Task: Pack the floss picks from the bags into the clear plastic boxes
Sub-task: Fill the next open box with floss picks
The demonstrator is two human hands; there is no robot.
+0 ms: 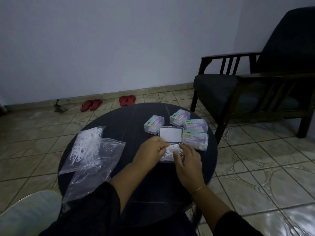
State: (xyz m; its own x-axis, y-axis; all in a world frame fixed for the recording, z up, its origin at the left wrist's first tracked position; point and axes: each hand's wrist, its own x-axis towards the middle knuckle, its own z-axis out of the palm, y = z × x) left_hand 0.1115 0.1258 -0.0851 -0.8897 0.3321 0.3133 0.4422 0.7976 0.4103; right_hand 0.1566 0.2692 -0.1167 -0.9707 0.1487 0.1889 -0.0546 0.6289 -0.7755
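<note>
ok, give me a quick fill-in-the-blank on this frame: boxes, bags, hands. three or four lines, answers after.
1. Closed, filled boxes at the far side of the table: ____.
2. The open box has its lid tilted ____.
3. The bag of floss picks lies to the ____ of both hands.
4. The left hand and right hand work on loose ____ in the open box.

Answers: four; up; left; floss picks
</note>
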